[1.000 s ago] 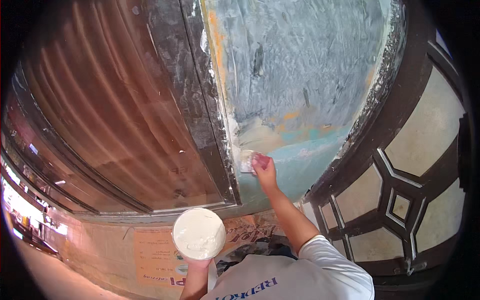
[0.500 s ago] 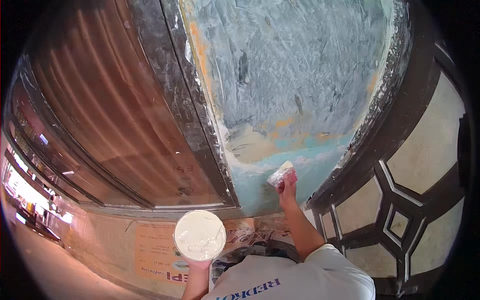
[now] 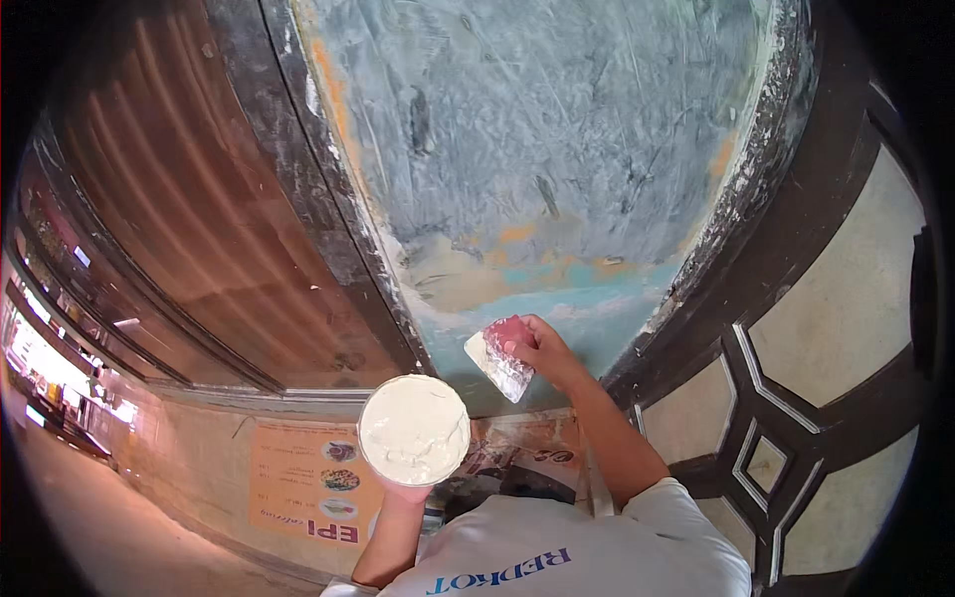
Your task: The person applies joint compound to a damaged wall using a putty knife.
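My left hand (image 3: 406, 494) holds up a round tub (image 3: 414, 377) from below, its open top facing me. Thick cream-white putty (image 3: 413, 430) fills it close to the rim. To the right of the tub, my right hand (image 3: 547, 356) is closed around a pink putty scraper (image 3: 508, 332). White putty coats the scraper's broad edge, which points down and left toward the tub without touching it. Beyond is a wall panel (image 3: 527, 129) with streaky grey skim, orange patches and a pale turquoise lower band.
A dark, paint-flecked frame (image 3: 288, 129) and brown glazed panel (image 3: 179, 199) stand on the left. On the right is a dark door (image 3: 791, 398) with pale panels and diamond moulding. An orange poster (image 3: 298, 483) hangs low behind the tub.
My right hand has drawn the scraper left, away from the turquoise wall band and closer to the tub, turning it. The tub sits slightly higher and further right in view.
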Demonstrator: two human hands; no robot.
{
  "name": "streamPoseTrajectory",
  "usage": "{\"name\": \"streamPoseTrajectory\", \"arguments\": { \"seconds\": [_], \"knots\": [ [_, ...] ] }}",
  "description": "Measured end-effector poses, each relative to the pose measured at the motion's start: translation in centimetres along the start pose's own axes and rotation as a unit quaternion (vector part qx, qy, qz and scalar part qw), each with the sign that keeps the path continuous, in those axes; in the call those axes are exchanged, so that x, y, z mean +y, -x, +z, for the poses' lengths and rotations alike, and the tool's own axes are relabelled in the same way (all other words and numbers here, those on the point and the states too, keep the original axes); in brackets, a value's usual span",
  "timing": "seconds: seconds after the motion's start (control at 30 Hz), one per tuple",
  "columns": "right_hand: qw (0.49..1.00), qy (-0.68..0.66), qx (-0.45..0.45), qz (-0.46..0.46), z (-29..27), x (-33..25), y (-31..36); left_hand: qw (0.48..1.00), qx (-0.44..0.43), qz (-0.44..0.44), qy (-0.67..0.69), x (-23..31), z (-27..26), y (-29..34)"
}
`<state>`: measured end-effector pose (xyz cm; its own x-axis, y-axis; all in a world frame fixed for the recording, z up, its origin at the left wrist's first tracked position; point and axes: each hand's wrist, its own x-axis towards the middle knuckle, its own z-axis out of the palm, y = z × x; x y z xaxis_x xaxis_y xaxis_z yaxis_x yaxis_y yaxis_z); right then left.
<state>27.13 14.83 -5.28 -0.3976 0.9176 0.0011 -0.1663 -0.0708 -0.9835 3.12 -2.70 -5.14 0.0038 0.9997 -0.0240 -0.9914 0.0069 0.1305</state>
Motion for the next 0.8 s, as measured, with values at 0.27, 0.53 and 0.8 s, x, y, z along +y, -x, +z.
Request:
{"name": "streamPoseTrajectory", "arguments": {
  "seconds": [0.27, 0.53, 0.8],
  "knots": [
    [0.999, -0.034, 0.001, 0.021, -2.7, 0.7, 3.0, 0.997, 0.008, -0.001, 0.078, -3.7, 1.6, 0.5],
    [0.988, -0.003, -0.155, -0.014, -0.3, -2.5, 1.4, 0.999, 0.021, 0.022, 0.019, -6.6, 0.8, 0.2],
    [0.967, 0.162, -0.194, 0.021, -2.4, -2.3, 0.8, 0.999, -0.015, 0.03, 0.024, -7.6, 0.0, 0.9]
  ]
}}
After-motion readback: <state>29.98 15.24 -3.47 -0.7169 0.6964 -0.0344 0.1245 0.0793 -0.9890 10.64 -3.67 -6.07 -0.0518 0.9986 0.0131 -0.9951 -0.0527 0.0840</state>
